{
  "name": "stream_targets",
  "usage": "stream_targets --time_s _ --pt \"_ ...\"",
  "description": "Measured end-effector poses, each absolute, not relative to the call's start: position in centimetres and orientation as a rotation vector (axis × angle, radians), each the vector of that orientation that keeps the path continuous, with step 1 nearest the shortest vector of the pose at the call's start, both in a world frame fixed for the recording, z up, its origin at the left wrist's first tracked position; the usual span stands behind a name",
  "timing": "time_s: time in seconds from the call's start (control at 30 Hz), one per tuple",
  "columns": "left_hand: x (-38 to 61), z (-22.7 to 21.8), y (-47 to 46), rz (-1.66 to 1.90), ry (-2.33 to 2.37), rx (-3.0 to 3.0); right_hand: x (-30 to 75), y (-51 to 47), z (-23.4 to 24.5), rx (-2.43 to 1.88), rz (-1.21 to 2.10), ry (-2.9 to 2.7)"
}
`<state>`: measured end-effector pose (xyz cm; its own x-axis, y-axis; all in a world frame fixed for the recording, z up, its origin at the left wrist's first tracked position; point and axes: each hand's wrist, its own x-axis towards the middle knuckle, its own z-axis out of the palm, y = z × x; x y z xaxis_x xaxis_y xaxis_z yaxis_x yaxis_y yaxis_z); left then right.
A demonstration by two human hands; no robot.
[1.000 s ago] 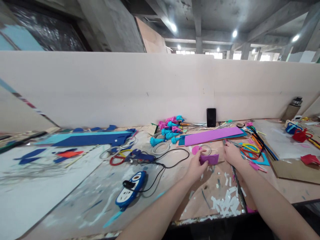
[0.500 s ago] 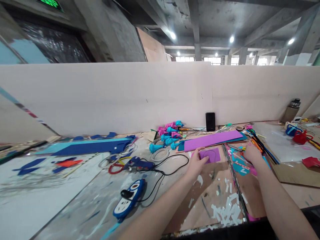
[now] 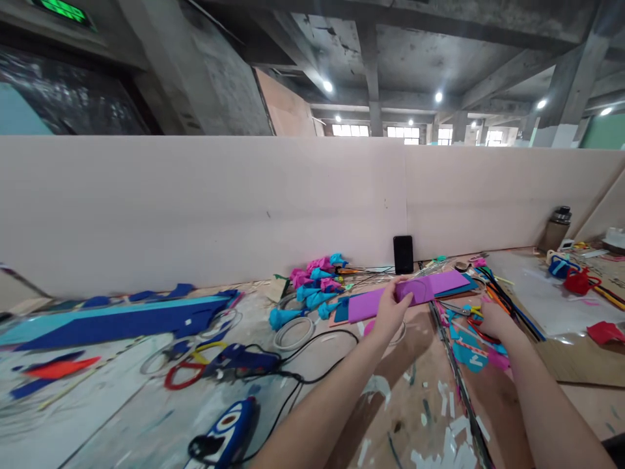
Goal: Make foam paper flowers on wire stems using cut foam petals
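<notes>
My left hand (image 3: 389,314) is closed on a small purple foam piece (image 3: 414,290), lifted over the long purple foam sheet (image 3: 410,292) at the middle back of the bench. My right hand (image 3: 493,319) reaches down onto the red-and-yellow-handled scissors (image 3: 479,320) lying among cyan and pink scraps; its fingers curl over the handles. A pink foam disc and a clear tape ring (image 3: 398,333) lie just below my left hand.
A pile of cyan and pink foam flowers (image 3: 312,286) sits left of the purple sheet. A blue glue gun (image 3: 239,359), red-handled scissors (image 3: 180,374), a blue power strip (image 3: 227,438) and a black cord lie at left. A black phone (image 3: 403,254) leans on the partition. Coloured sticks lie at right.
My left hand lifted the small purple piece up and back over the long purple sheet. My right hand shifted right onto the scissors. The camera tilted, moving the bench lower in view.
</notes>
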<state>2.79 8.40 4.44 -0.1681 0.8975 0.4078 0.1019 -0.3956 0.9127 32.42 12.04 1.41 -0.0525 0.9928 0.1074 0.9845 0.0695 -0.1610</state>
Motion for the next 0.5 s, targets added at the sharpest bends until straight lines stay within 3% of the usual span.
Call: stream_targets --time_s 0.33,0.5 --pt "-0.6 5.6 8.1 1.77 1.166 1.364 34.1 10.1 5.6 -1.971 0.187 -1.952" --pt "-1.1 8.7 6.4 1.773 1.226 1.347 32.8 9.5 6.1 -1.445 0.661 -1.68"
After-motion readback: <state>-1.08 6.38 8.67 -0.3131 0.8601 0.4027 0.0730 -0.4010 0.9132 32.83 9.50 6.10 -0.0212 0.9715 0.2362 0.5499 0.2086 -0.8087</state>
